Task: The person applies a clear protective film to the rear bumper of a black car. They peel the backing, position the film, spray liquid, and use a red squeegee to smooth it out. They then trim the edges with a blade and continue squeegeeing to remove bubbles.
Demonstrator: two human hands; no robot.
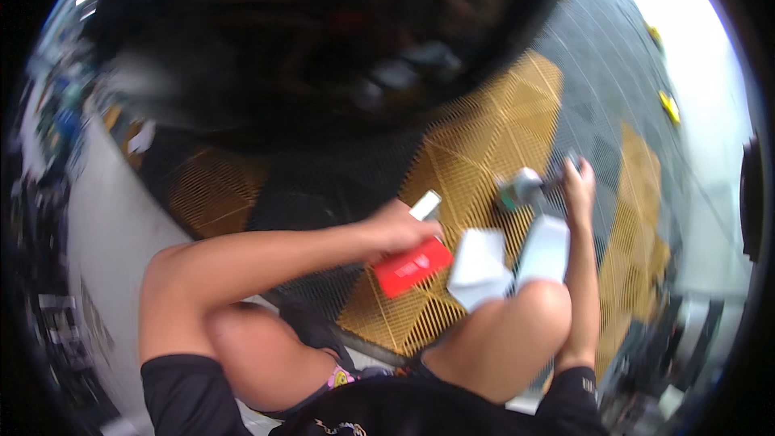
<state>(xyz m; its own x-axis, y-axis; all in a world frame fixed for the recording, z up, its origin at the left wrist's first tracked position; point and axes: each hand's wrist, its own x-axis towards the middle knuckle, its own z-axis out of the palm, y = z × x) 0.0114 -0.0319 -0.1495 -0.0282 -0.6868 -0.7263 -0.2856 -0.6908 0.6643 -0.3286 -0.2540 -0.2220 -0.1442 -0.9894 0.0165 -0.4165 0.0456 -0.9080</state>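
Note:
My left hand [397, 228] is closed, with a red flat rectangular card [412, 268] below its fingers. A short white stick-like piece [425, 205] pokes out from the top of the same fist. To the right, my right hand [579, 182] is stretched forward with its fingers bent together round a small dark thing [557, 182], too blurred to name. Just left of that hand, a white and green bottle-like thing [521, 189] is low over or on the floor. White sheets [479, 266] lie between my hands, and a pale flat piece [546, 246] is beside my right knee.
A large glossy black curved body [323, 40] fills the upper view close ahead. Slatted floor tiles [476, 133] in tan and dark grey spread below. A white wall [714, 113] runs along the right, with yellow things [669, 106] at its foot. Cluttered goods [64, 121] stand far left.

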